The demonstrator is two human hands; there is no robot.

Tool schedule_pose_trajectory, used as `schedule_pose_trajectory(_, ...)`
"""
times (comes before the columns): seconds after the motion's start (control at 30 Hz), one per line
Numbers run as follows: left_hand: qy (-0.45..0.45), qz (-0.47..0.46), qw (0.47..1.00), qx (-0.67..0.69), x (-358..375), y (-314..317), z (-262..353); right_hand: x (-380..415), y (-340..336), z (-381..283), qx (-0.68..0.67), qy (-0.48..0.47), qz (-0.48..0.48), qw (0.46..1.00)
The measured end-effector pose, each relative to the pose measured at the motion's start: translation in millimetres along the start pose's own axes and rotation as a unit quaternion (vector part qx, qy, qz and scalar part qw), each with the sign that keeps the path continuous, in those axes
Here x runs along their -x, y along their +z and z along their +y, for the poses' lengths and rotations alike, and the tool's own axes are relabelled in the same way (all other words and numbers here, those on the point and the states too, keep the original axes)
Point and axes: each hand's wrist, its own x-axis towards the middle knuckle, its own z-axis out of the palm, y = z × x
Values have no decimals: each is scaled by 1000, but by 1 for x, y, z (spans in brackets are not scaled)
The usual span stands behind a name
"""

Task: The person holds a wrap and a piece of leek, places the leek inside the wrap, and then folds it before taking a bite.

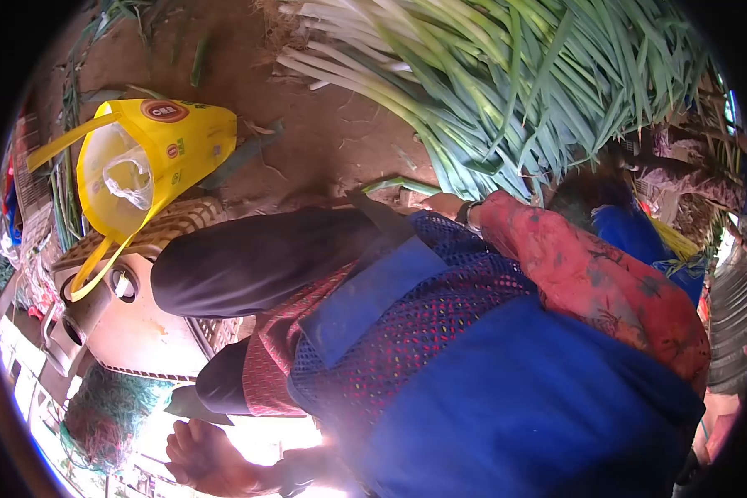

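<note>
My right hand (445, 204), with a band at its wrist and a red patterned sleeve (573, 257), reaches down close to the ground. A loose green onion leaf (402, 183) lies right beside it. My knee and apron partly cover its fingers, so whether they grip the leaf cannot be told. Beyond that hand spreads a big pile of long green onions (506, 91), white ends toward the upper left. My left hand (207, 461) is off to the bottom, backlit, its fingers curled in with nothing visible in them. A blue apron (515, 398) covers my front.
A yellow bag (178, 158) with clear plastic inside stands open beside a pale plastic chair (153, 332). Green netting (112, 415) hangs at the lower left. Bare earth (232, 50) with scattered leaves stretches past the bag. Blue cloth (631, 236) lies behind my right arm.
</note>
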Motion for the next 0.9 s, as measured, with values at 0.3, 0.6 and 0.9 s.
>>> schedule_pose_trajectory(0.3,-18,-2,1000,-8,-10,-1,7,13,-22,-39,-52,94,-82,991)
schedule_pose_trajectory(0.6,-40,1,999,-18,-39,-10,22,45,-60,-51,-171,140,-41,974)
schedule_pose_trajectory(0.9,-89,-22,995,-38,-73,-24,42,60,-36,-19,-123,139,32,982)
